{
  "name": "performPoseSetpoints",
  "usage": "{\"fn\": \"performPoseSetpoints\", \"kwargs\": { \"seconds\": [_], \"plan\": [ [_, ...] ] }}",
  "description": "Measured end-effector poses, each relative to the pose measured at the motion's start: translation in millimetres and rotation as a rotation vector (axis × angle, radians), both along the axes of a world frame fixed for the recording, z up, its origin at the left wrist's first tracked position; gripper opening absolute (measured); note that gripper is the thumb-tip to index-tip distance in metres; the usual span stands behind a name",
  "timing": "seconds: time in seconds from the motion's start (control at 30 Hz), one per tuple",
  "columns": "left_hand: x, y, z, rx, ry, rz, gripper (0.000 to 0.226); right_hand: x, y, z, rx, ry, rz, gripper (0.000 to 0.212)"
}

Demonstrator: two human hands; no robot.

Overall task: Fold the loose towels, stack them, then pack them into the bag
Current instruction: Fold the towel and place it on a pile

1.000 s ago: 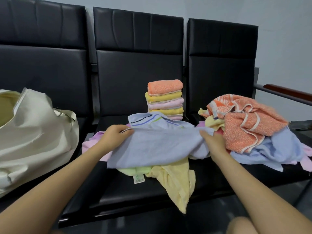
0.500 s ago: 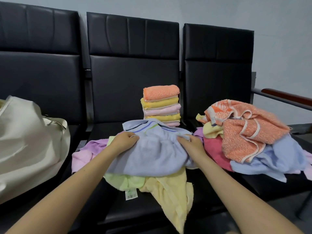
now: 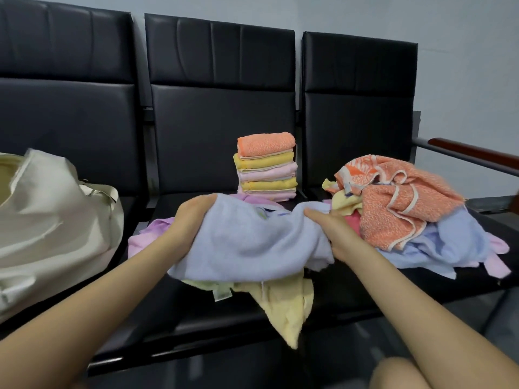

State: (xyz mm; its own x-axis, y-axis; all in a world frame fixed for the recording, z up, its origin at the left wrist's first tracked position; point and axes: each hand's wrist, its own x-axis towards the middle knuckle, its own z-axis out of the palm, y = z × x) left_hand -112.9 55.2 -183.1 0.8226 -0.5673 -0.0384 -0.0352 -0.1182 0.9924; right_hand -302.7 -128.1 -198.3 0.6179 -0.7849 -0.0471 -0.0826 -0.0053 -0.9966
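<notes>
The person holds a blue towel (image 3: 252, 242) bunched above the middle seat (image 3: 196, 318), over a yellow towel (image 3: 283, 307) that hangs off the seat's front edge. The left hand (image 3: 191, 223) curls its grip round the towel's left end and the right hand (image 3: 325, 228) pinches the right end, so both are closed on cloth. To fold it well, the hands likely need to find two true corners, draw the towel taut and flat, then bring edge to edge so the fold matches the stack (image 3: 266, 167) at the back of the seat. The risk is dragging the yellow towel along or folding a crumpled bundle. A loose pile (image 3: 398, 209) waits on the right seat, and the bag (image 3: 50, 220) sits open on the left seat.
</notes>
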Motion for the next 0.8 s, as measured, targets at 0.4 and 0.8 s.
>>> {"fn": "performPoseSetpoints", "kwargs": {
  "seconds": [0.4,0.8],
  "plan": [
    [-39,71,-38,0.358,-0.513,-0.235,0.034,-68,25,-8,-0.185,0.261,0.254,0.009],
    [20,1,-32,0.163,-0.502,0.028,0.028,-26,-14,-29,-0.477,0.325,0.046,0.021]
  ]
}}
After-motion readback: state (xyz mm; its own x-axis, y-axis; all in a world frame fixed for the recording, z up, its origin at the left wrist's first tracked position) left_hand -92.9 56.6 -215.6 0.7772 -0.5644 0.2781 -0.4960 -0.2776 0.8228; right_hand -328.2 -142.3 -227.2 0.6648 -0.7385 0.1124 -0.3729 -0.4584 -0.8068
